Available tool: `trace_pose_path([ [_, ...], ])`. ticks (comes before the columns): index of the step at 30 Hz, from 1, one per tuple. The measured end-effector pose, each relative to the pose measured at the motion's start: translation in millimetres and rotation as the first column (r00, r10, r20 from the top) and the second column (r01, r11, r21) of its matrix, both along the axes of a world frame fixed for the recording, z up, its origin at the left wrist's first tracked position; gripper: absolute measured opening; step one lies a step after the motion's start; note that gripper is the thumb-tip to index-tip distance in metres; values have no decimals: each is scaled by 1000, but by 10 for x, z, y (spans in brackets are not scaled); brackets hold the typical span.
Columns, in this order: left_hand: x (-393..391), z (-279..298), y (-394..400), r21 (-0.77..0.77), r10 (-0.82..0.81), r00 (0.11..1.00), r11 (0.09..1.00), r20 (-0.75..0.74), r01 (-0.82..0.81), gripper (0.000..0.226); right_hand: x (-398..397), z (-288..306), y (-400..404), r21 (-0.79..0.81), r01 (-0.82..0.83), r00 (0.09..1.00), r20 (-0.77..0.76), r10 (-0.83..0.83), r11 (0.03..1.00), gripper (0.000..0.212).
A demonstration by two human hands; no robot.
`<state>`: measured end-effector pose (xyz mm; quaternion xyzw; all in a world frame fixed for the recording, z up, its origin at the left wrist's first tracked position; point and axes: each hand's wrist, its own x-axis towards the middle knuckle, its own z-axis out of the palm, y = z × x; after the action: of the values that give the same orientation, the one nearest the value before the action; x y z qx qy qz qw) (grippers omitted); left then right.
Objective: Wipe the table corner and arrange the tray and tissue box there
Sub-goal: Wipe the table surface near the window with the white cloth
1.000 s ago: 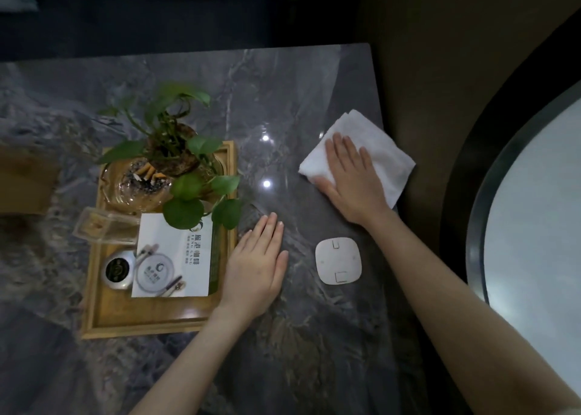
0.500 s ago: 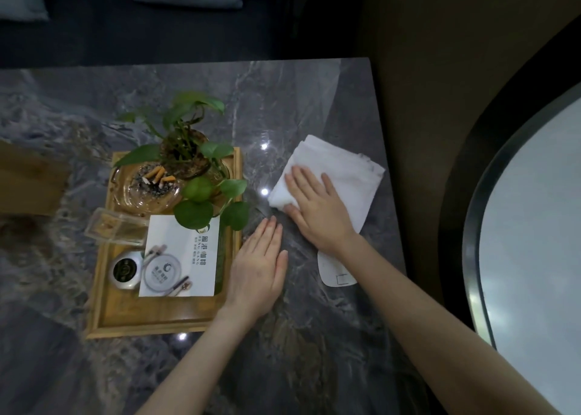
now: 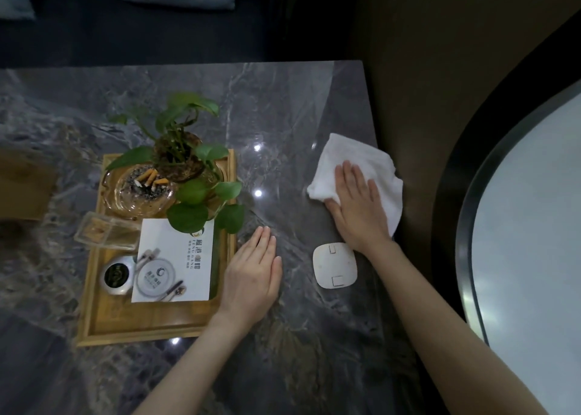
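Setting: dark grey marble tabletop [image 3: 283,106] is filling the head view, its far right corner bare and glossy; dark floor is showing past its right edge, with a pale curved surface [image 3: 528,226] beyond.
Right hand: right hand [image 3: 355,200] is lying flat, fingers spread wide, pressing a white cloth [image 3: 361,156] against the tabletop at the right edge, short of the far corner.
Left hand: left hand [image 3: 251,276] is resting open and flat on the stone, holding nothing, just beside the right rim of the wooden tray [image 3: 151,329].
Tray: it is sitting left of both hands, long axis running toward and away from the person, carrying a potted plant [image 3: 185,169], a glass ashtray [image 3: 141,188] with butts, a printed card [image 3: 176,257] and a small round tin [image 3: 118,274].
Key relation: the corner is lying ahead of the cloth hand; the tray must travel right and away, and the left hand is the nearer one.
Tissue box: probably the brown box [image 3: 22,191] at the far left edge, well apart from both hands.
Obstacle: a white rounded-square pad [image 3: 334,265] is lying between the forearms.
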<state>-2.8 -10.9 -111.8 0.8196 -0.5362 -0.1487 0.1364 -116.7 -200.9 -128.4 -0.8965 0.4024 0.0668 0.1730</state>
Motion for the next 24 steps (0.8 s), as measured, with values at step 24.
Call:
trace_pose_path([
  [24,-8,441,-86,174,193,853,977,-485,-121,58,166,891,539,990,72,402,85,-912,124,54],
])
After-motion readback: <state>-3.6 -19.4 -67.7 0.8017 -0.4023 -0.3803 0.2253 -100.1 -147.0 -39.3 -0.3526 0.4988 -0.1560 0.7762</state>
